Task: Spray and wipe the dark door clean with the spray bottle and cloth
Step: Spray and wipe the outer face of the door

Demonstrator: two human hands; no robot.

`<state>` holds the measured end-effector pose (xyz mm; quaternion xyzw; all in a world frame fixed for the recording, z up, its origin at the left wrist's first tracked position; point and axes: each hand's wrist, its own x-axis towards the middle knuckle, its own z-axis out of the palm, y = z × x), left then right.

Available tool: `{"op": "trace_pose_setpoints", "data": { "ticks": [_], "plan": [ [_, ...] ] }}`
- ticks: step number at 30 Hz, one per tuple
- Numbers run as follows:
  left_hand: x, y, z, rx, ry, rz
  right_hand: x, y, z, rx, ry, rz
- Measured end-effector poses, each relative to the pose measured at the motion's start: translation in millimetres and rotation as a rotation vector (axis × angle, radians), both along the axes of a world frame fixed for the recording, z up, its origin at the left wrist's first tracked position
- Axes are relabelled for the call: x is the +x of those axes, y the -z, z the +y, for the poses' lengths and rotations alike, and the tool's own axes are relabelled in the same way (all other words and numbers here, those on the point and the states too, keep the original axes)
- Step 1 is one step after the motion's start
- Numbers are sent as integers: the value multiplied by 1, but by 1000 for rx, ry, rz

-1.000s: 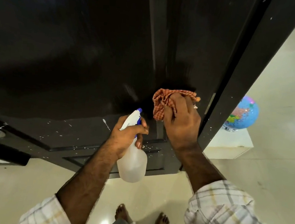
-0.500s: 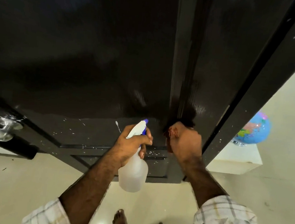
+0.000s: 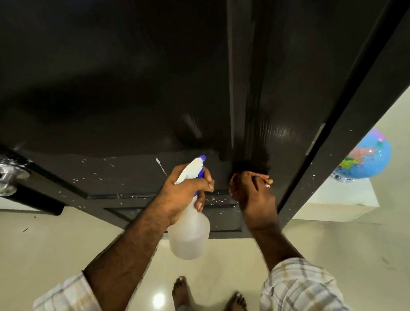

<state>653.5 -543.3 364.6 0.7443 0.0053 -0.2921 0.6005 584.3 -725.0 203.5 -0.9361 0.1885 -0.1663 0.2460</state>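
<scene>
while you look down from head height, one dark door point(image 3: 132, 69) fills the upper view, and one spray bottle point(image 3: 189, 227), one cloth point(image 3: 256, 174) and two hands are counted. your left hand point(image 3: 181, 193) has its fingers wrapped round the bottle's neck below the white and blue trigger head, the translucent body hanging beneath, just in front of the door's lower rail. your right hand point(image 3: 252, 200) has its fingers clenched on the orange checked cloth, most of it hidden behind the hand, pressed against the door face near the right edge. one metal knob point(image 3: 4, 181) sits at the door's left; white specks dot the lower rail. one globe point(image 3: 365, 157) rests on one white box point(image 3: 340, 200) beyond the door's right edge. pale floor point(image 3: 32, 250) lies open below the door's bottom edge, with two bare feet point(image 3: 209, 300) on it.
</scene>
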Motion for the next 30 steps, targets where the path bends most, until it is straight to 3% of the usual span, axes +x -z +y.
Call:
{"op": "trace_pose_setpoints", "data": {
  "ticks": [2,5,8,12,15,18,22,26,28,30],
  "plan": [
    [-1,2,2,10,3,-5,4,13,0,113,40,202],
    [-3,-1,5,12,10,8,12,-12,2,230,98,144],
    [-2,-8,6,9,28,4,4,-80,5,152,120,-119],
    [-2,-13,4,-59,-17,-22,15,-162,2,87,68,-639],
    [1,-11,7,-68,-63,-17,32,-165,-1,-32,73,-816],
    [1,-5,12,-79,-64,-21,29,-107,2,-174,4,-714],
    [1,7,24,0,-73,-7,12,-32,-3,-319,-172,-323],
    [-1,8,35,39,-87,17,12,-41,0,-306,-300,49],
    [-3,7,40,61,-93,32,19,-73,8,-286,-301,32],
    [-3,8,45,66,-122,50,29,-122,19,-279,-312,-252]
  ]
}}
